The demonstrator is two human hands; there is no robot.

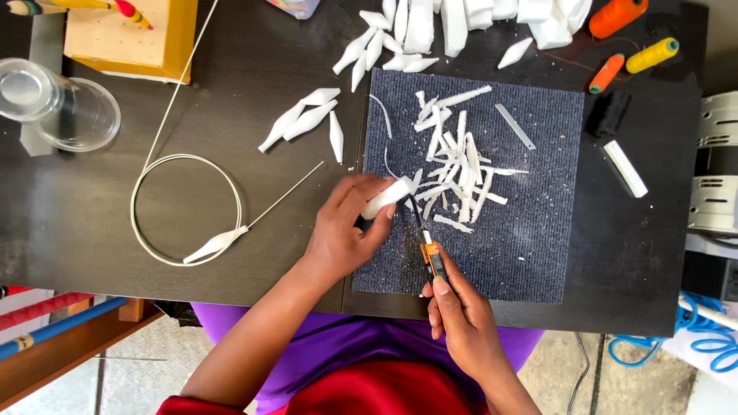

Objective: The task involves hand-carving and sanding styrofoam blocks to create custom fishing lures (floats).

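My left hand (344,230) grips a small white foam piece (388,196), tapered like a spindle, at the left edge of a dark grey carpet mat (538,246). An orange-and-black utility knife (430,250) is held in my right hand (461,323), its thin blade reaching up to the foam piece. White foam shavings (457,165) lie piled on the mat just beyond the blade.
Carved foam spindles (307,119) lie on the dark table, more at the top (384,46). A coiled white rod with a spindle on it (188,207) sits left, by clear plastic cups (58,107) and a foam block (131,34). Thread spools (630,38) lie top right.
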